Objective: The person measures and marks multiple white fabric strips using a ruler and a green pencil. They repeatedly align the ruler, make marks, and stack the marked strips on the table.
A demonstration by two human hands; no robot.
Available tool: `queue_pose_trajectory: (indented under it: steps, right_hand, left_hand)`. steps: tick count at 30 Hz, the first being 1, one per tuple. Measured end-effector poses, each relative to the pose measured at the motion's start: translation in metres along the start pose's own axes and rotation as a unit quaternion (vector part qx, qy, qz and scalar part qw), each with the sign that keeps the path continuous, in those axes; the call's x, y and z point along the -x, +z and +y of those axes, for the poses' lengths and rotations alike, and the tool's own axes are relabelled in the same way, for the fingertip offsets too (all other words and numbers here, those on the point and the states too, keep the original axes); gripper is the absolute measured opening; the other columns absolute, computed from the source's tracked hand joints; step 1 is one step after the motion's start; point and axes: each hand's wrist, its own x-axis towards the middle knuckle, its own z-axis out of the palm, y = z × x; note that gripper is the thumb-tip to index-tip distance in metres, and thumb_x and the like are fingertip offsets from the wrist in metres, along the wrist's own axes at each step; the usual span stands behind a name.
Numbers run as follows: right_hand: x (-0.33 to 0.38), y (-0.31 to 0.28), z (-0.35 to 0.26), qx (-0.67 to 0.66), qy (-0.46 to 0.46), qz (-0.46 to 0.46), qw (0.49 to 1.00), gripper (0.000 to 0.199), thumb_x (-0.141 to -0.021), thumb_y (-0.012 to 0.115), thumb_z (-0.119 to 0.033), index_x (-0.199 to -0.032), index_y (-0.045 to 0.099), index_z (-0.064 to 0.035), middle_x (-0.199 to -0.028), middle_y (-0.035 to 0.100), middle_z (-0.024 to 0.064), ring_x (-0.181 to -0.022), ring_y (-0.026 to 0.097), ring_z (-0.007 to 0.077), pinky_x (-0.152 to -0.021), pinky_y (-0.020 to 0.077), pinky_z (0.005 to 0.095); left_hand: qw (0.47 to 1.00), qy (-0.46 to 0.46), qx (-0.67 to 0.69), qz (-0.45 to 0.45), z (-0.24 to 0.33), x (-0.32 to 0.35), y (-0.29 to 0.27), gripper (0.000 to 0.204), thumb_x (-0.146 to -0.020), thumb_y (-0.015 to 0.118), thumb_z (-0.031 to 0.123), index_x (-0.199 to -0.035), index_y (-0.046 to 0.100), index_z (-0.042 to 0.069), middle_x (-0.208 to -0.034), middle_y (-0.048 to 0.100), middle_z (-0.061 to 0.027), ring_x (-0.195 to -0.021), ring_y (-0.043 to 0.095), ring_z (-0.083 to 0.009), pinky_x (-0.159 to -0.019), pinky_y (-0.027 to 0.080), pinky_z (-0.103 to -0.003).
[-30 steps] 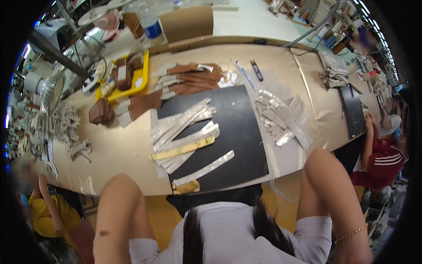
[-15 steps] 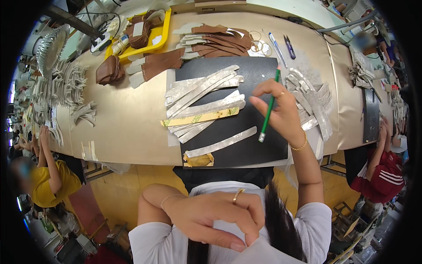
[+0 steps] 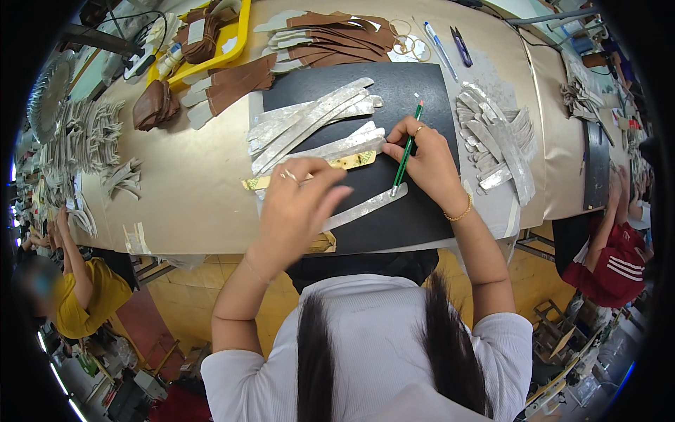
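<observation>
From the left, thick stacks of grey strips (image 3: 84,137) stand well apart from the work, then a folded brown bundle (image 3: 156,105) lies on the tan table cover (image 3: 179,190). The left hand (image 3: 299,204) comes next, slightly blurred, over the left part of the black board (image 3: 429,228); its fingers curl loosely, the thumb stands apart from them, and no grip on anything shows, though its underside is hidden. Beneath and beyond it lie the silvery strips (image 3: 309,123), overlapping at slants on the board, with a yellow patterned strip (image 3: 360,160) across the nearer ones. Those fingertips would do best to settle flat and light, so that the crossed pieces do not slide. Nearer the body, a single strip (image 3: 369,209) slants alone, its left end behind the hand. The right hand (image 3: 429,165) has its fingers closed around a green pencil (image 3: 403,165), thumb and forefinger close at the strips' right ends; whether they pinch one I cannot tell. The pencil's lower end overlaps the single strip's tip, so it is wise to tuck it back, clear of the surface. Beyond the board's right edge lies another silvery heap (image 3: 496,144), best left unbrushed by the forearm.
</observation>
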Motion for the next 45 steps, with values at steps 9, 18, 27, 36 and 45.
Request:
queue_pose_trajectory:
  steps: [9, 18, 27, 36, 45]
  right_hand:
    - [-0.001, 0.008, -0.002, 0.003, 0.022, 0.021, 1.0, 0.023, -0.083, 0.081, -0.008, -0.088, 0.06, -0.0018, -0.071, 0.065, 0.0071, -0.058, 0.056, 0.0185, -0.058, 0.0433, 0.0329]
    - [0.01, 0.005, -0.016, -0.072, 0.074, -0.005, 0.995, 0.017, -0.088, 0.076, -0.004, -0.094, 0.06, -0.0021, -0.085, 0.067, 0.005, -0.077, 0.063, 0.0127, -0.07, 0.0492, 0.0281]
    - [0.014, 0.012, -0.009, -0.238, 0.107, -0.056, 0.964, 0.014, -0.09, 0.074, -0.005, -0.099, 0.063, -0.0013, -0.087, 0.065, 0.0018, -0.078, 0.061, 0.0081, -0.07, 0.0515, 0.025]
    - [0.024, -0.037, 0.003, 0.014, 0.163, -0.107, 0.981, 0.017, -0.093, 0.071, -0.008, -0.109, 0.069, -0.0012, -0.089, 0.07, 0.0035, -0.08, 0.065, 0.0107, -0.074, 0.0507, 0.0266]
    - [0.017, -0.005, -0.013, 0.058, -0.003, -0.148, 0.987, 0.01, -0.088, 0.071, -0.003, -0.098, 0.07, -0.0003, -0.089, 0.07, 0.0164, -0.083, 0.071, 0.0338, -0.075, 0.0535, 0.0382]
  left_hand:
    - [0.996, -0.063, -0.054, -0.032, -0.05, 0.02, 0.017, 0.026, -0.08, 0.082, 0.01, -0.102, 0.071, 0.004, -0.102, 0.064, -0.0084, -0.095, 0.06, -0.0279, -0.085, 0.048, -0.038]
    - [0.991, -0.132, 0.021, 0.031, -0.05, 0.02, 0.0, 0.024, -0.08, 0.082, 0.007, -0.099, 0.068, 0.004, -0.099, 0.067, -0.0093, -0.09, 0.063, -0.0271, -0.082, 0.049, -0.036]
    - [0.969, -0.216, 0.045, 0.108, -0.053, 0.03, -0.032, 0.025, -0.083, 0.082, 0.003, -0.104, 0.071, 0.0, -0.099, 0.067, -0.0097, -0.089, 0.065, -0.0199, -0.079, 0.052, -0.03]
    - [0.961, -0.252, 0.066, 0.094, -0.045, 0.042, -0.039, 0.024, -0.083, 0.083, 0.005, -0.104, 0.073, 0.001, -0.098, 0.068, -0.0079, -0.088, 0.063, -0.0164, -0.077, 0.049, -0.028]
    - [0.957, -0.256, 0.105, 0.08, -0.038, 0.041, -0.036, 0.024, -0.082, 0.082, 0.004, -0.104, 0.073, 0.001, -0.099, 0.068, -0.0088, -0.09, 0.064, -0.0177, -0.079, 0.051, -0.03]
